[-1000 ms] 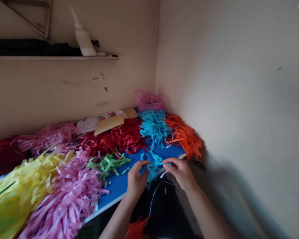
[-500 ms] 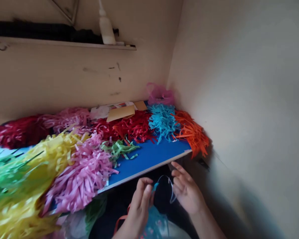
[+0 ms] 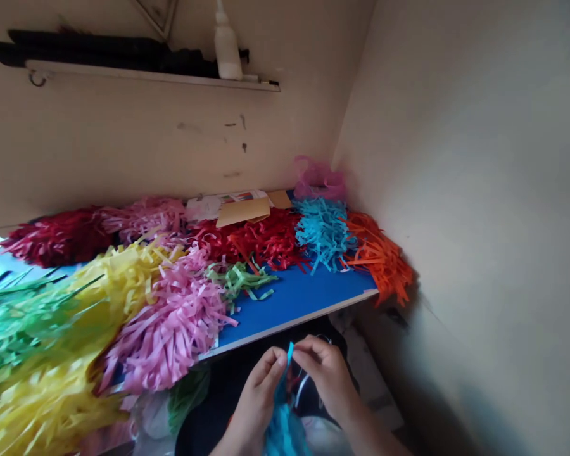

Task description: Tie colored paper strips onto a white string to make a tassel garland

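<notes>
In front of the table edge, my left hand (image 3: 262, 387) pinches the upper end of a bunch of bright blue strips (image 3: 285, 429), which hangs below the fingers. My right hand (image 3: 329, 375) is beside it, thumb and fingertips closed at the narrow blue tip that sticks up between both hands. A thin white cord (image 3: 302, 387) loops below and behind the right fingers; where its ends go is hidden.
Piles of cut strips cover much of the blue table (image 3: 285, 294): pink (image 3: 175, 323), yellow (image 3: 118, 272), red (image 3: 266, 237), blue (image 3: 323, 231) and orange (image 3: 382, 256). A shelf (image 3: 171, 79) above bears a white bottle (image 3: 228, 50). A wall stands close on the right.
My right hand has come left, from holding the white cord apart to pinching beside my left fingers at the blue tip. The view has shifted slightly left.
</notes>
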A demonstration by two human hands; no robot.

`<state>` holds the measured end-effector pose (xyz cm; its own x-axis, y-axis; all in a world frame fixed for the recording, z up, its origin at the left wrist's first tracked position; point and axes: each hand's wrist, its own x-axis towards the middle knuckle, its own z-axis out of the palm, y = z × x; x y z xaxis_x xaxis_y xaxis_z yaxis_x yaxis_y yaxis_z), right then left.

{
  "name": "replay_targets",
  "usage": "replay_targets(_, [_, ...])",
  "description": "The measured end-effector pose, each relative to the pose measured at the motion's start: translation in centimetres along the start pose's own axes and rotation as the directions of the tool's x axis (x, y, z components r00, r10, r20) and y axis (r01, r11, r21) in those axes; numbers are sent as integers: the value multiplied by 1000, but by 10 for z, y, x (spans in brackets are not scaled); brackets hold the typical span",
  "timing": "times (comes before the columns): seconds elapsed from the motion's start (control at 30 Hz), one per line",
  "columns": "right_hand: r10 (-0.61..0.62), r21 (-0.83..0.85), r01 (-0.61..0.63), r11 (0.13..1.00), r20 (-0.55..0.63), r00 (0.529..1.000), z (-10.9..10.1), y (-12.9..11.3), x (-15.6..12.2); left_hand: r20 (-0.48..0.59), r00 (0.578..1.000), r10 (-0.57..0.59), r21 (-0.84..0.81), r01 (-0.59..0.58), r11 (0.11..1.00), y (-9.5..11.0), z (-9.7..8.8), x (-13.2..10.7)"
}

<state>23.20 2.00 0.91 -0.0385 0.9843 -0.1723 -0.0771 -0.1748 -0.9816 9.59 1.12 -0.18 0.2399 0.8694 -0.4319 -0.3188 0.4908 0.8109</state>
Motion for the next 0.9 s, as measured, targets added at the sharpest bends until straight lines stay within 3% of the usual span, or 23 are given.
replay_targets(0.13, [-30, -105, 30, 994, 5, 1000, -2, 2, 2, -4, 999, 33, 65, -33, 997, -4, -5, 3])
replay_targets(0.27, [-88, -170, 79, 982, -46, 995, -1, 11, 0, -19, 951, 308, 378, -279, 883, -10, -11, 5])
replay_targets(0.37, [-113, -168, 102, 981, -59, 992, 0, 15, -1, -38, 911, 410, 493, -340, 801, -10, -15, 3])
replay_targets(0.43, [-97, -141, 94, 986, -16, 995, 0, 15, -1, -69, 919, 387, 460, -315, 830, -6, -15, 1])
replay_targets(0.57, [-114, -156, 118, 981, 34, 993, -2, 12, 0, -103, 971, 215, 264, -181, 947, 3, -16, 1])
replay_targets(0.67, [-109, -163, 114, 980, 39, 993, -2, 10, 2, -107, 986, 125, 155, -107, 982, 4, -17, 3])
replay_targets(0.77, [-74, -149, 80, 986, 47, 996, -2, 10, 3, -97, 990, 99, 134, -85, 987, 2, -19, 5])
replay_targets(0.9, [-70, -147, 73, 986, 29, 997, 0, 11, 3, -96, 984, 147, 166, -130, 977, -2, -20, 6])
